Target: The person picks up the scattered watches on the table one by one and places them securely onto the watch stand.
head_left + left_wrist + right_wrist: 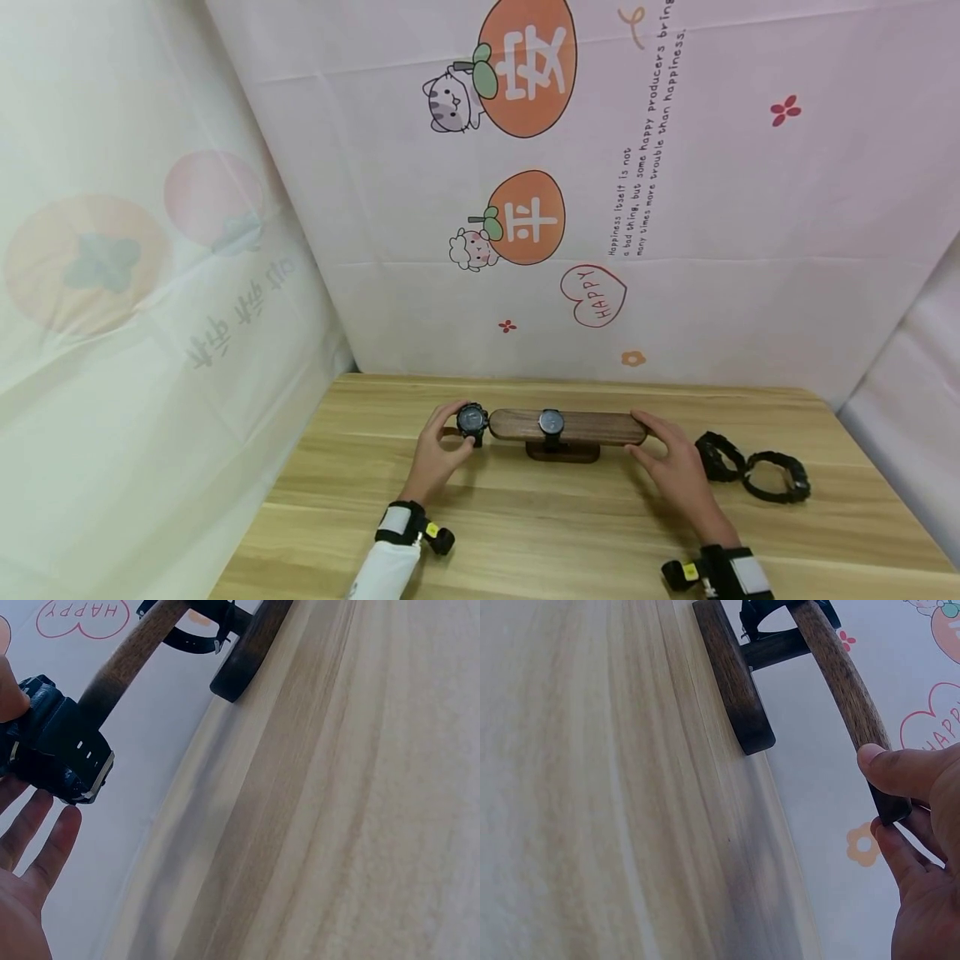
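My left hand (437,457) holds a black wristwatch (472,419) with a round dial between thumb and fingers. In the left wrist view, that watch's looped strap (64,746) is right at the end of a dark wooden bar (127,664). The bar belongs to a watch stand, raised on a post over a rounded wooden base (573,454). Around its middle sits a second watch (551,422), its dial facing up. My right hand (675,467) grips the bar's right end, with the thumb (900,769) on the side nearer me and fingers at the tip.
Two black watches (777,477) with closed straps lie to the right of my right hand on the wood-grain table (555,533). Behind the table hangs a white printed cloth (420,333), and another cloth (150,400) borders the left side.
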Tool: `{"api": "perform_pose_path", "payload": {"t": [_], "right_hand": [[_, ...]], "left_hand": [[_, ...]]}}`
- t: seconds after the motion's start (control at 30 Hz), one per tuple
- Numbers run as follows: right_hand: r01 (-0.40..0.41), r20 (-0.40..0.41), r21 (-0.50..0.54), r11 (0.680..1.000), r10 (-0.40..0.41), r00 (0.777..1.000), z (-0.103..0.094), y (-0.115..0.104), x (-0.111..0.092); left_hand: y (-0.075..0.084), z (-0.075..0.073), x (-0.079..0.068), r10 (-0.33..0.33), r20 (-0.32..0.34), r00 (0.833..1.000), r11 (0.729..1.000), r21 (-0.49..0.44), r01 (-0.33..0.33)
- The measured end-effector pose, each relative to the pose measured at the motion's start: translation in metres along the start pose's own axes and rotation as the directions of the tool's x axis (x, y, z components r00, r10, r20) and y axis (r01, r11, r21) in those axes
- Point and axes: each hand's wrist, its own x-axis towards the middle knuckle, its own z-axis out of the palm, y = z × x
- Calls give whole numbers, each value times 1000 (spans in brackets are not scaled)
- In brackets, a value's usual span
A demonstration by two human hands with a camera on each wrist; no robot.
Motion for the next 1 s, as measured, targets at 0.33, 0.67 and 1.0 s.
{"api": "perform_pose_path", "payload": {"t": [0.33, 0.67, 1.0], "right_hand": [[17, 0, 2, 1000, -17, 1000, 0, -3, -1], [34, -12, -9, 999, -34, 999, 0, -1, -1], [29, -7, -6, 1000, -29, 1000, 0, -1, 0]], "left_hand": [[-5, 2, 2, -4, 3, 1000, 1000, 7, 4], [-9, 7, 6, 20, 18, 1000, 1000, 5, -20], [-13, 12, 9, 21, 33, 999, 1000, 3, -21]]}}
